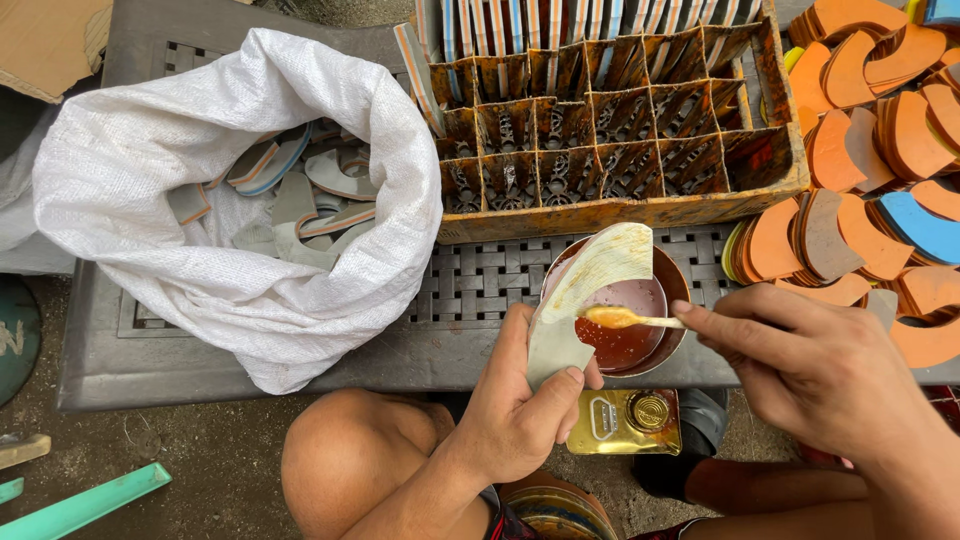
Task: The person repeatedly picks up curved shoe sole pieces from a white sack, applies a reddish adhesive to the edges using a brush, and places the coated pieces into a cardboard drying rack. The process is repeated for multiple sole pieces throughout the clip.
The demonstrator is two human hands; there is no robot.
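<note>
My left hand (520, 410) grips a pale curved sole piece (585, 290) by its lower end and holds it over a round bowl (675, 285) of reddish-brown glue. My right hand (815, 370) pinches a small stick brush (630, 319) whose tip is loaded with orange glue. The brush tip rests against the edge of the sole piece, just above the glue.
A white woven sack (230, 200) of grey sole pieces lies open at left on a dark grated table (470, 290). A divided wooden crate (610, 130) stands behind the bowl. Orange and blue curved pieces (880, 150) pile up at right. A gold tin can (625, 422) sits below the table, between my knees.
</note>
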